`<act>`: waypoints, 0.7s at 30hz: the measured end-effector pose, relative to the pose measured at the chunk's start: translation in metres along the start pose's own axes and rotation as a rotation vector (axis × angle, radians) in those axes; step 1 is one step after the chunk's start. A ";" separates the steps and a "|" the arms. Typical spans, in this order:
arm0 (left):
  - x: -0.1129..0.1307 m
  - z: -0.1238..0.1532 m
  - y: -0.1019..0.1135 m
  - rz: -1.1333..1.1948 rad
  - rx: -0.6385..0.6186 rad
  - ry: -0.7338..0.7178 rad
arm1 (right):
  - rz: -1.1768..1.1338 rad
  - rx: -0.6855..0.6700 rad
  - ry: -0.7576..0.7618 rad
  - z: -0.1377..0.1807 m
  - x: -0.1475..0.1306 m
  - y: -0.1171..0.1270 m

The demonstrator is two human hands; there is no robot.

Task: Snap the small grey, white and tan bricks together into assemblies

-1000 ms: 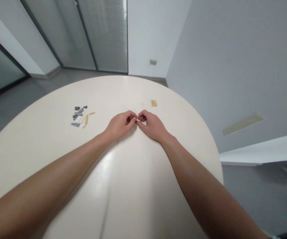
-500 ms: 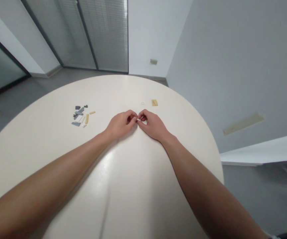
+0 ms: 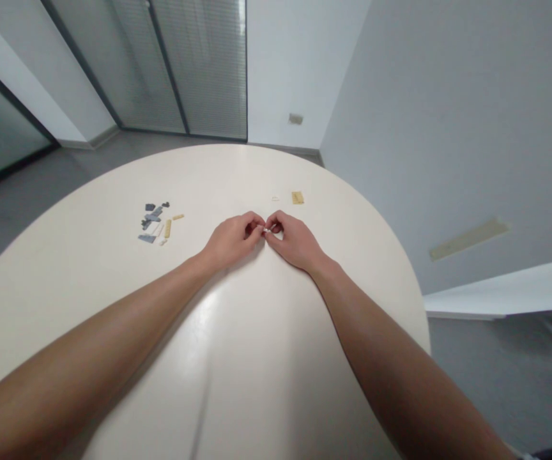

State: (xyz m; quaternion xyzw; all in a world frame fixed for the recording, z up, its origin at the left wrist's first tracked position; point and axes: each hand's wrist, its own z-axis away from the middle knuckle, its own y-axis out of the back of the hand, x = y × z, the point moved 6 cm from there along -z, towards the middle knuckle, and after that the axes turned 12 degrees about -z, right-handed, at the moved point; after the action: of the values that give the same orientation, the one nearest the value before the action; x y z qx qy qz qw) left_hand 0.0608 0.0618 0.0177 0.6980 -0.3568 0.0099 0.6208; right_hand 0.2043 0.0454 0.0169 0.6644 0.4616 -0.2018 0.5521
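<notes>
My left hand and my right hand meet fingertip to fingertip over the middle of the table. Pinched between them is a small white piece, mostly covered by the fingers; it looks like a toy building brick. Both hands are closed on it. Just beyond the right hand lies a small white part, and to its right a flat tan square plate. Off to the left of my left hand sits a loose group of grey bricks, with a tan brick and thin white pieces beside it.
The round white table fills the lower view. Behind it are a frosted glass partition and a pale wall with a socket. A grey wall rises on the right, close to the table's edge.
</notes>
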 end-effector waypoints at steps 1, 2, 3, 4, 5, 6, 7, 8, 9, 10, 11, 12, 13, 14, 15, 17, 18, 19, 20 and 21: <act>0.000 0.000 0.000 -0.001 0.000 0.001 | 0.001 0.000 0.001 0.000 0.000 0.000; 0.000 0.000 0.000 -0.001 0.000 0.002 | 0.001 0.001 0.003 0.000 0.000 0.000; 0.000 0.000 0.000 0.000 0.001 0.003 | 0.000 0.001 0.005 0.000 0.000 0.000; 0.000 0.000 0.000 0.000 0.001 0.003 | 0.001 0.001 0.006 0.000 0.000 0.000; 0.000 0.000 0.000 0.001 0.001 0.002 | 0.002 0.002 0.006 0.000 0.000 0.000; -0.001 0.000 0.000 0.002 0.000 0.003 | 0.002 0.003 0.006 0.000 0.000 0.000; -0.001 0.000 0.000 0.003 -0.002 0.004 | 0.002 0.003 0.007 0.000 0.000 0.000; -0.001 0.000 -0.001 0.004 -0.003 0.005 | 0.002 0.002 0.008 0.000 0.000 0.000; -0.001 0.000 -0.001 0.005 -0.004 0.005 | 0.001 0.002 0.009 0.000 0.000 0.000; -0.001 0.000 -0.001 0.006 -0.004 0.003 | 0.000 0.001 0.011 0.000 0.000 0.000; -0.002 0.000 -0.001 0.006 -0.003 0.001 | -0.001 0.001 0.011 0.000 0.000 0.000; -0.002 0.000 -0.002 0.007 -0.002 -0.003 | -0.001 0.001 0.010 0.000 0.000 0.000; -0.002 0.000 -0.002 0.008 -0.001 -0.007 | -0.002 0.001 0.008 0.000 0.000 0.000; -0.002 0.000 -0.002 0.009 0.000 -0.009 | -0.003 0.001 0.004 0.000 0.000 0.000; -0.002 0.000 -0.002 0.010 0.002 -0.009 | -0.004 0.000 0.000 0.000 0.000 0.000; -0.002 0.000 -0.002 0.008 0.004 -0.006 | -0.004 0.000 -0.006 0.000 0.000 0.000; -0.002 0.000 -0.001 0.005 0.005 -0.004 | -0.003 -0.001 -0.008 0.000 0.000 0.000; -0.002 0.000 -0.001 0.002 0.004 -0.002 | -0.002 0.000 -0.008 0.000 0.000 0.000; -0.002 0.000 -0.001 0.001 0.004 -0.001 | -0.001 0.000 -0.007 0.000 0.000 0.000; -0.002 0.000 -0.001 0.000 0.003 0.000 | -0.001 -0.002 -0.006 0.000 0.000 0.000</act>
State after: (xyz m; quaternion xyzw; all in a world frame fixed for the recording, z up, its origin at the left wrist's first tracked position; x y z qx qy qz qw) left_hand 0.0601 0.0628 0.0162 0.6990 -0.3569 0.0104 0.6196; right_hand 0.2045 0.0456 0.0171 0.6631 0.4604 -0.2038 0.5539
